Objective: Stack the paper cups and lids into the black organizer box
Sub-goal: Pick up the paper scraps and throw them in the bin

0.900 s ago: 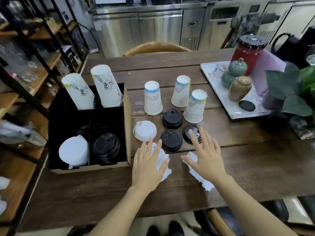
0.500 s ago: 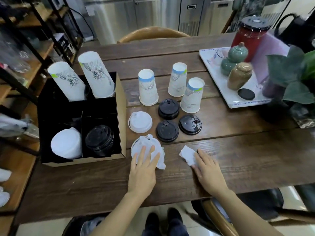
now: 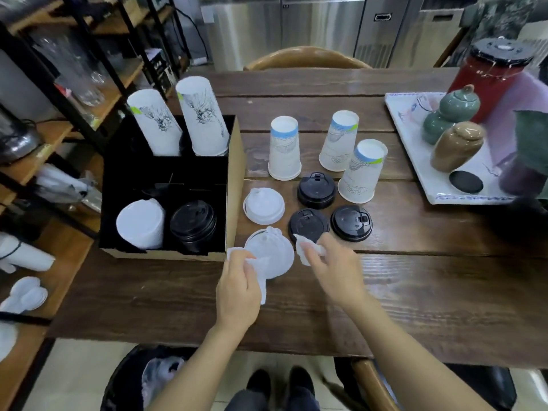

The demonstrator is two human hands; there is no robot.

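Note:
The black organizer box [image 3: 235,185] sits at the table's left, holding two tall stacks of white cups [image 3: 204,117], a white lid stack [image 3: 142,222] and a black lid stack [image 3: 194,222]. Three upside-down paper cups [image 3: 283,149] stand to its right. Below them lie a white lid [image 3: 264,205] and three black lids [image 3: 316,189]. My left hand [image 3: 238,287] is closed on a crumpled white tissue [image 3: 261,271] lying over another white lid [image 3: 271,253]. My right hand [image 3: 335,266] pinches a second white tissue [image 3: 305,249] beside a black lid [image 3: 308,225].
A white tray [image 3: 415,161] at the right carries ceramic jars, a red canister and a dark coaster. A plant is at the far right. Shelves with glassware stand on the left. A bin with a bag sits under the table's near edge.
Both hands went from lying flat on the tissues to gripping them. They have drawn closer together at the near white lid. The camera has tilted further down.

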